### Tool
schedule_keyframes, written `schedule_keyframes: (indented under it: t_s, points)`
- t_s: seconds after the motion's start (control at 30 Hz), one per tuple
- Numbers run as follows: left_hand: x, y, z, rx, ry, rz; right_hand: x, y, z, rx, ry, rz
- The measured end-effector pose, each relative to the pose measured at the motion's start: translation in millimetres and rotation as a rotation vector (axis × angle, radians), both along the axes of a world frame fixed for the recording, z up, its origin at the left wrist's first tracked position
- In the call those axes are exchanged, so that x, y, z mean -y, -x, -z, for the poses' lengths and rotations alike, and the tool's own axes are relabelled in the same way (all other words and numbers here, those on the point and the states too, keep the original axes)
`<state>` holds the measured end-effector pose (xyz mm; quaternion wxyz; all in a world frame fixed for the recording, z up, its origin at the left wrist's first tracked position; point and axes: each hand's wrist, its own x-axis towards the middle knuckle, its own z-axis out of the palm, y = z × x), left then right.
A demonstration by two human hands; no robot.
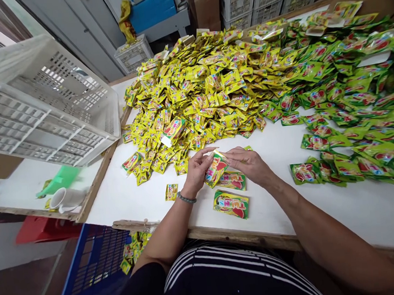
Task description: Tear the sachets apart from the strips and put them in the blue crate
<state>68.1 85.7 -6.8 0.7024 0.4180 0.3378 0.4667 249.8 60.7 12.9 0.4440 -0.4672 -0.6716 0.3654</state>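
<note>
Over the white table, my left hand [197, 171] grips a small yellow and green printed box [215, 169], held tilted. The fingers of my right hand [247, 162] are pinched at the box's upper end; what they grip there is partly hidden. Beneath it lies a similar flat box [233, 180], partly covered by my hands. Nearer the table edge rests another flat printed box [231, 203]. A lone yellow sachet [171, 192] lies left of my left wrist. Beyond my hands spreads a big heap of yellow sachets [206, 93], with a box [174, 129] on top.
Green watermelon-print sachets [347, 128] cover the table's right side. A white plastic crate [80, 115] stands at left, near a white mug [67, 199]. Below the wooden edge is a blue basket [90, 263] with yellow sachets. Stacked crates [239, 3] stand behind.
</note>
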Motion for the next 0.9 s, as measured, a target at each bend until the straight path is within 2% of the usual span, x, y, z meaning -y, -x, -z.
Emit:
schedule_keyframes:
  t_s: [0.07, 0.17, 0.47, 0.53, 0.63, 0.7, 0.73, 0.8, 0.83, 0.9]
  points:
    - [0, 1, -0.9, 0.005, 0.014, 0.008, 0, 2, 2.0, 0.063, -0.065, -0.002]
    - [0, 1, -3.5, -0.001, 0.019, 0.019, 1, 6, 5.0, 0.124, -0.084, 0.056]
    - [1, 0, -7.3, 0.011, 0.02, -0.011, 11, 36, 17.1, 0.182, -0.185, 0.159]
    - [2, 0, -5.6, 0.005, 0.043, -0.025, 12, 40, 18.0, 0.171, -0.165, 0.163]
    - [5, -5, -1.8, -0.029, 0.04, -0.051, 11, 33, 14.4, 0.087, -0.029, 0.093]
    - [7, -9, -0.7, -0.133, -0.045, 0.023, 9, 19, 9.7, 0.029, 0.075, 0.076]
    - [7, -9, -1.3, -0.219, -0.124, 0.099, 8, 10, 7.4, 0.023, 0.109, 0.124]
    - [4, -3, -5.2, -0.468, -0.329, 0.22, 4, -11, 4.8, 0.106, 0.137, 0.346]
    - [2, 4, -8.1, -0.632, -0.425, 0.216, 1, -22, 4.9, 0.195, 0.138, 0.474]
    - [-4, 22, -14.1, -1.024, -0.516, 0.078, -4, -40, 8.1, 0.413, 0.135, 0.637]
